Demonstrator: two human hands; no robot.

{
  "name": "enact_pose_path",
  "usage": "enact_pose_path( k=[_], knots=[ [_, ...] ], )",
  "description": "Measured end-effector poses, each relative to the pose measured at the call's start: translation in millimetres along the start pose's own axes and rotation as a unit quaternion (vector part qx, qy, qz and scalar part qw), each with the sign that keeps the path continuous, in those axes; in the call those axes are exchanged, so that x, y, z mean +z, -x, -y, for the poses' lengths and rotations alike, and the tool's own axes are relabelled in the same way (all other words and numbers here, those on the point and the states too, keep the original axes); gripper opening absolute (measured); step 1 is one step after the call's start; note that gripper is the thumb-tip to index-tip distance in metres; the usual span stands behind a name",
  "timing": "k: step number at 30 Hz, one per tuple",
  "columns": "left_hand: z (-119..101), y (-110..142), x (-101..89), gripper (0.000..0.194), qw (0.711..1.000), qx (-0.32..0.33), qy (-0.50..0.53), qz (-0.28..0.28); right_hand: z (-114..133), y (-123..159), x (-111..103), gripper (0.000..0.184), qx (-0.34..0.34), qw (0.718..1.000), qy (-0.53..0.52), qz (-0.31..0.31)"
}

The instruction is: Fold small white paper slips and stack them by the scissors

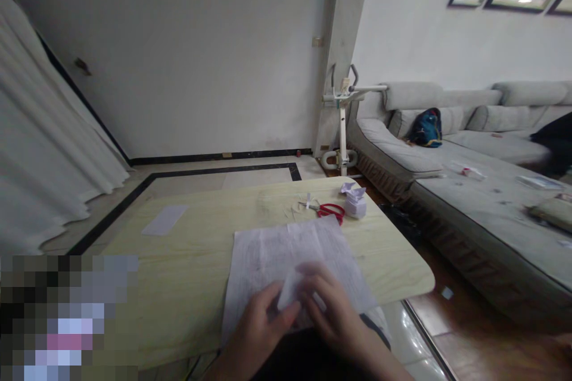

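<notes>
Between both hands is a small piece of white paper [289, 289], held above the near edge of the table. My left hand [263, 318] pinches its lower left side between thumb and fingers. My right hand [325, 302] is closed on its right side, with the fingers slightly blurred. Beneath the hands lies a large creased sheet of pale paper [277, 250]. Beyond that sheet rest red-handled scissors [329, 211], with thin scraps around the blades. A folded white paper shape [356, 203] stands right of the scissors.
The pale wooden table [187, 286] has a rounded right corner. Another white paper sheet [164, 220] lies at its far left. A grey sofa [482, 202] with a blue backpack [426, 128] stands to the right. White exercise equipment [343, 125] is behind. A blurred mosaic covers the lower left.
</notes>
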State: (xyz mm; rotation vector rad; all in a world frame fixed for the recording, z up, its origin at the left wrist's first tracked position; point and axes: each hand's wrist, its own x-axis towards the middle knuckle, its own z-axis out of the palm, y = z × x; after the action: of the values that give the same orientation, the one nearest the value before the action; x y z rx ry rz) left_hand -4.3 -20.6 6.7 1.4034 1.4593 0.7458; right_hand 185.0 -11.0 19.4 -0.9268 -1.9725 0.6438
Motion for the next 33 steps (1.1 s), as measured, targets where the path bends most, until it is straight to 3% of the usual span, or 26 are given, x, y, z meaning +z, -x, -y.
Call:
enact_pose_path(
  k=[11, 15, 19, 21, 27, 33],
  knots=[
    [3, 0, 0.9, 0.053, 0.999, 0.016, -0.007, -0.027, 4, 0, 1, 0.019, -0.014, 1.000, -0.004, -0.027],
    [5, -1, -0.4, 0.042, 0.998, 0.055, -0.017, -0.031, -6, 9, 4, 0.035, 0.020, 0.999, 0.006, -0.040],
    [9, -2, -0.6, 0.035, 0.995, 0.058, -0.035, -0.078, -14, 16, 6, 0.053, 0.072, 0.997, 0.009, -0.024],
    [7, -2, -1.1, 0.032, 0.992, 0.079, -0.043, -0.084, -13, 14, 5, 0.048, 0.086, 0.996, 0.001, -0.026],
    [-10, 0, -8.9, 0.028, 0.976, 0.194, -0.100, -0.011, -7, 3, -6, 0.036, 0.055, 0.998, -0.026, -0.031],
    [-15, 2, -13.9, 0.022, 0.963, 0.226, -0.144, -0.011, -5, 5, -9, 0.029, 0.058, 0.998, -0.027, -0.022]
  ],
)
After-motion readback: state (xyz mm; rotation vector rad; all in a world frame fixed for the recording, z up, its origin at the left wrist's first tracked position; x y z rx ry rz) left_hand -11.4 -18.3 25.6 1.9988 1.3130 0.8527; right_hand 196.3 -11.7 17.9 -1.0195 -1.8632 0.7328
